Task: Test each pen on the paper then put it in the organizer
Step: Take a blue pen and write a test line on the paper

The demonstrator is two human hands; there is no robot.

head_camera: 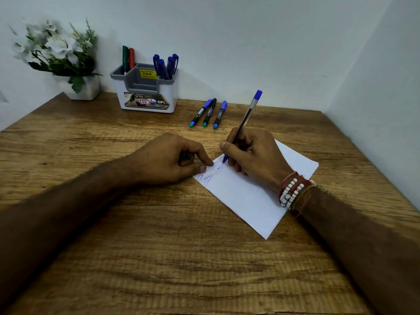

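- Clear plastic with a blue end cap: that is the pen [246, 117] your right hand [252, 153] grips between thumb and fingers. It slants up and away from you, and its blue tip touches the paper [250, 196].
- The paper is a flat white sheet lying skewed on the right half of the table [113, 246], partly under your right hand. Loose blue scribbles [209, 173] crowd its left corner.
- Your left hand [172, 159] rests just beside that corner, with a fingertip and the thumb pressing down on its edge. The fingers are curled round a small dark piece [186, 155]; you cannot tell what it is.
- Beyond the paper, three markers [210, 112] lie side by side on the wood, apart from both hands. They have black barrels and teal ends, two with blue caps and one with a black cap.
- Further back, against the wall, stands the organizer [145, 92], a boxy white shell with a grey moulded insert and a yellow price sticker [148, 74].
- Its left compartment holds a green marker [125, 57] and a red marker [131, 56] upright. Its right compartment holds a cluster of blue pens [164, 65].
- Strings of white and red beads and thin threads, the bracelets [293, 192], ring your right wrist.
- The table is brown wood with a coarse, streaky grain.
- In the far left corner a white-flowered plant [61, 51], blurred, sits in a squarish white pot [84, 89].
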